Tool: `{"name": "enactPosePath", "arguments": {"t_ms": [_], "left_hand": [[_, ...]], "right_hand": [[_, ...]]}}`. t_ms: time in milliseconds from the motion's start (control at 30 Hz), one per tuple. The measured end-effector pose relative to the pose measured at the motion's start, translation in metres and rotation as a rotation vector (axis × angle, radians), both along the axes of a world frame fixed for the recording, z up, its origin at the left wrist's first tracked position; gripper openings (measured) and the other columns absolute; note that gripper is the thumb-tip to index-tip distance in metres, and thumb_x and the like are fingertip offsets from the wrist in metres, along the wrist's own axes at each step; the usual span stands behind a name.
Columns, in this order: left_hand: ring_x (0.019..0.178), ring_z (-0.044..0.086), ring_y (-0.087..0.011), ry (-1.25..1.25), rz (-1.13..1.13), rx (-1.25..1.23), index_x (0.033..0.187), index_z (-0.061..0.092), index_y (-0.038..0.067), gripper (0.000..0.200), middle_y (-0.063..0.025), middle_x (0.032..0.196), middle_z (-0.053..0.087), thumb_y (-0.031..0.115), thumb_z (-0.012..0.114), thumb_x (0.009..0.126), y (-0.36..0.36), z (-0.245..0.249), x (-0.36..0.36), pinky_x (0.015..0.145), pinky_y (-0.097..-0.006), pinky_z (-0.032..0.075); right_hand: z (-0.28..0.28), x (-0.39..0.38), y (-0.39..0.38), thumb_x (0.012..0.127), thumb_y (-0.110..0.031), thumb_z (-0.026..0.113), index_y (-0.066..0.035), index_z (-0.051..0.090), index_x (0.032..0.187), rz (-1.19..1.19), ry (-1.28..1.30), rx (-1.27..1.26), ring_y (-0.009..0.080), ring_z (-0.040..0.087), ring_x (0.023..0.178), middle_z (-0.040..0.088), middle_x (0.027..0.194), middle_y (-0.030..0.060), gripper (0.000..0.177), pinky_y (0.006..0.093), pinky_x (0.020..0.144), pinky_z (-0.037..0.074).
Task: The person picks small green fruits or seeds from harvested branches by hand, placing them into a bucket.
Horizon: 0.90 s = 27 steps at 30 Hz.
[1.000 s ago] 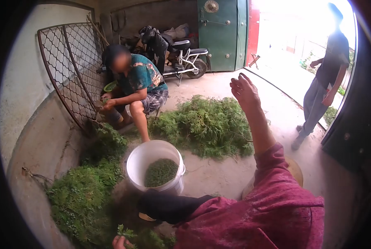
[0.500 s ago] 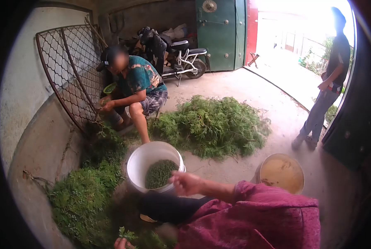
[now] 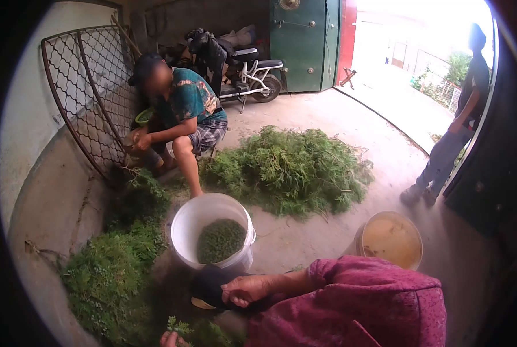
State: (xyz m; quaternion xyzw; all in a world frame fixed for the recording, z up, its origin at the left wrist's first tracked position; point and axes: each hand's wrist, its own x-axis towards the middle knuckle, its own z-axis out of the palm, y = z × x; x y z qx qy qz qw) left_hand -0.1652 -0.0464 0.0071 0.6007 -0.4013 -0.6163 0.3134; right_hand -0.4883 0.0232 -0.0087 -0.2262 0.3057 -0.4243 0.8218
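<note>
At the bottom edge my left hand (image 3: 169, 339) pinches a small green leafy sprig (image 3: 180, 325); most of that hand is out of frame. My right hand (image 3: 244, 290) is closed with curled fingers, held just below the white bucket (image 3: 180, 222), over a dark shoe (image 3: 209, 286). Whether anything sits in those fingers is hidden. Inside the bucket lies a heap of small green berry-like pieces (image 3: 221, 240). Left of the bucket a pile of cut green branches (image 3: 111, 277) spreads along the wall.
A larger heap of green branches (image 3: 296, 168) lies beyond the bucket. To the right stands a round tan-topped container (image 3: 391, 240). One person (image 3: 183, 110) sits by a metal grille (image 3: 88, 87); another person (image 3: 458, 121) stands at the doorway. A white scooter (image 3: 252, 72) is parked behind.
My right hand has moved down and left, from the bucket's rim to below it. My left hand still holds the sprig. The view has shifted slightly.
</note>
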Motion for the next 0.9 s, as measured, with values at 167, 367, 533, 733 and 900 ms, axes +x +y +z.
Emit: {"name": "enactPosePath", "arguments": {"t_ms": [167, 367, 533, 733, 900], "left_hand": [[0.066, 0.054, -0.0160, 0.119, -0.078, 0.014, 0.090, 0.059, 0.001, 0.017, -0.0041, 0.077, 0.057, 0.015, 0.056, 0.080, -0.009, -0.013, 0.007, 0.057, -0.0297, 0.044], [0.065, 0.053, -0.0139, 0.041, -0.004, 0.010, 0.091, 0.060, 0.002, 0.017, -0.0030, 0.077, 0.057, 0.013, 0.057, 0.079, -0.004, -0.004, -0.003, 0.055, -0.0278, 0.043], [0.065, 0.053, -0.0135, 0.083, -0.037, 0.011, 0.092, 0.059, 0.001, 0.018, -0.0027, 0.077, 0.057, 0.013, 0.058, 0.078, -0.007, -0.011, 0.001, 0.055, -0.0274, 0.043], [0.080, 0.055, -0.0183, -0.031, -0.002, 0.044, 0.104, 0.056, -0.001, 0.030, -0.0074, 0.093, 0.058, 0.014, 0.059, 0.079, -0.005, -0.004, -0.004, 0.066, -0.0318, 0.044], [0.097, 0.052, -0.0235, -0.113, 0.050, 0.110, 0.116, 0.050, -0.001, 0.042, -0.0117, 0.111, 0.055, 0.018, 0.060, 0.079, -0.002, 0.005, -0.012, 0.078, -0.0373, 0.042]], "right_hand": [[-0.004, -0.006, -0.004, 0.087, -0.038, 0.051, -0.003, 0.057, 0.087, 0.004, -0.092, 0.067, 0.0102, 0.053, 0.049, 0.055, 0.057, 0.0003, 0.036, 0.0221, 0.047, 0.044], [-0.005, -0.008, -0.003, 0.088, -0.037, 0.050, -0.001, 0.057, 0.089, 0.019, -0.092, 0.017, 0.0110, 0.054, 0.050, 0.056, 0.059, 0.0011, 0.036, 0.0229, 0.048, 0.045], [-0.009, -0.009, -0.004, 0.088, -0.037, 0.049, -0.001, 0.057, 0.090, 0.032, -0.094, -0.007, 0.0115, 0.055, 0.052, 0.057, 0.060, 0.0014, 0.037, 0.0236, 0.049, 0.046], [-0.011, -0.009, -0.005, 0.088, -0.036, 0.050, -0.001, 0.058, 0.091, 0.036, -0.085, -0.041, 0.0115, 0.056, 0.052, 0.057, 0.061, 0.0015, 0.036, 0.0234, 0.050, 0.047], [-0.010, -0.009, -0.006, 0.088, -0.035, 0.050, -0.002, 0.058, 0.090, 0.059, -0.073, -0.046, 0.0115, 0.057, 0.053, 0.058, 0.061, 0.0014, 0.034, 0.0232, 0.048, 0.047]]}}
